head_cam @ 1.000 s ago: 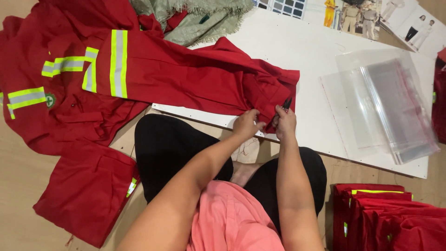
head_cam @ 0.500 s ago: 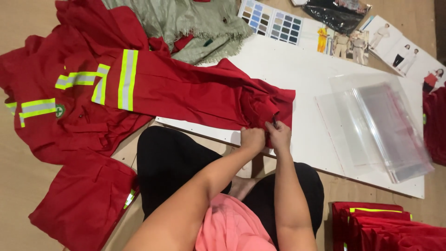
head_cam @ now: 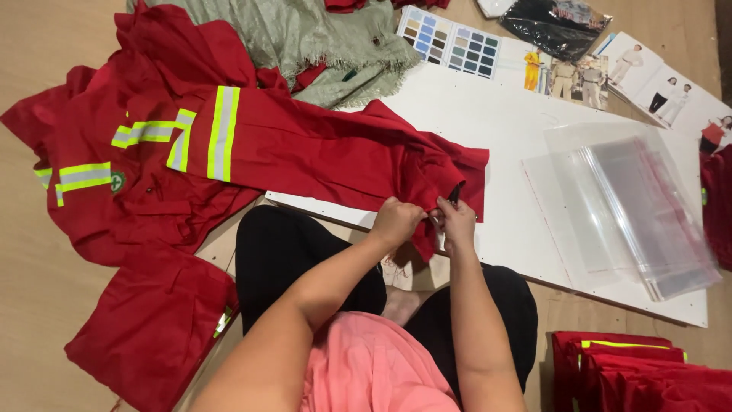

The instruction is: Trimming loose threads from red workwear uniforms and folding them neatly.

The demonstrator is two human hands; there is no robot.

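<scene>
1. Compared with half a second earlier, both hands have stayed at the same spot on the cuff end of the red work garment; the small dark tool now shows above the right hand, where it was hidden a moment ago.
2. The left hand is closed, its fingers pinching a fold of the red cloth at the near edge of the white board.
3. The right hand is just beside the left, almost touching it; its fingers are closed around the dark tool and press on the same fold.
4. The garment lies spread across the board and the wooden floor, with yellow-and-silver reflective stripes on its sleeve and chest. The end being worked hangs over the board's near edge, above the person's black-clad lap.
5. A stack of clear plastic bags lies flat on the right of the board, well apart from the hands; whether anything is inside cannot be told.
6. A pile of folded red garments sits at the lower right.
7. A green cloth and a colour swatch card lie at the far side.
</scene>
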